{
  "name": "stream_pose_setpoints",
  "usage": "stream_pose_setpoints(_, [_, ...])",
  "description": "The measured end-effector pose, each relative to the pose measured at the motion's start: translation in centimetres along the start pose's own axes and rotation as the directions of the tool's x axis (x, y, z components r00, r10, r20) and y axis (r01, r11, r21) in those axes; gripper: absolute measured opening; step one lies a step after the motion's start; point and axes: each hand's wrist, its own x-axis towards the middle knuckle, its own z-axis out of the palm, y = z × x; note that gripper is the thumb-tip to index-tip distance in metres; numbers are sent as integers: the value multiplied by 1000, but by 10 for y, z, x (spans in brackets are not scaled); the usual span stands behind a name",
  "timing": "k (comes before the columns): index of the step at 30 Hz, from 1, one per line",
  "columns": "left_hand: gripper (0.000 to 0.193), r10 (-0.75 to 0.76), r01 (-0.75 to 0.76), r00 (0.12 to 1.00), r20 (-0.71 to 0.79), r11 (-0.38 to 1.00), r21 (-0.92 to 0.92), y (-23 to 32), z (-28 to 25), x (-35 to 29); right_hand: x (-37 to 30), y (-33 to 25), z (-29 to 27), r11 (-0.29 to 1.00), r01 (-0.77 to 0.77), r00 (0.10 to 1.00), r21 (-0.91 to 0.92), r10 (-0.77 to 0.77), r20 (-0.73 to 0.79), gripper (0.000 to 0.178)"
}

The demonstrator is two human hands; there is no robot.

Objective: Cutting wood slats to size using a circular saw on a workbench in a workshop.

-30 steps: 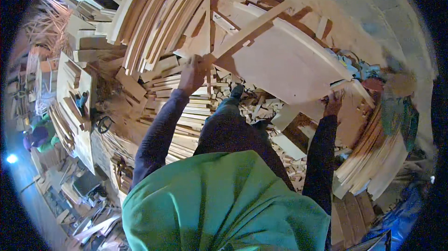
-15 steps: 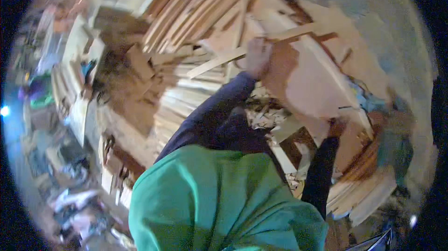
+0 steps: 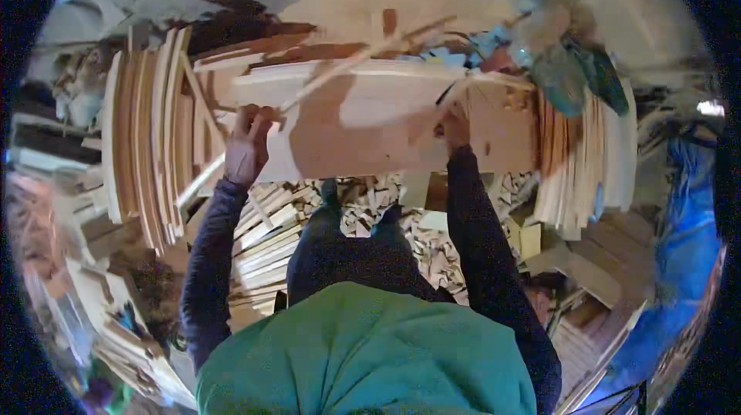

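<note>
My left hand [image 3: 252, 141] is closed around a long, narrow wooden strip [image 3: 330, 77]. The strip slants across a pale wooden work surface [image 3: 367, 137], one end low at the left, the other up past the far edge. Above the right part of that surface is my right hand [image 3: 454, 128], its fingers curled together. A small dark, thin shape and a pale blurred one show at its fingertips; what it grips, if anything, is too blurred to name. The strip's shadow and a broad shadow fall on the boards.
Long wooden strips [image 3: 143, 137] are stacked at the left, with more pieces [image 3: 575, 160] at the right. Small offcuts [image 3: 432, 249] cover the floor around my feet. Bags and a dark green bundle [image 3: 562, 79] lie at the far right; blue sheeting [image 3: 683, 222] hangs beyond.
The view has swung so the work surface lies straight ahead. My left hand still holds the strip, now at the left; my right hand has come up over the boards.
</note>
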Motion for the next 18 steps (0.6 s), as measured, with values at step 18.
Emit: stream_pose_setpoints(18, [35,295,-288,955,-23,945,156,-15,177,85,54,-132,-53,720,-466,885,515,370,283,66])
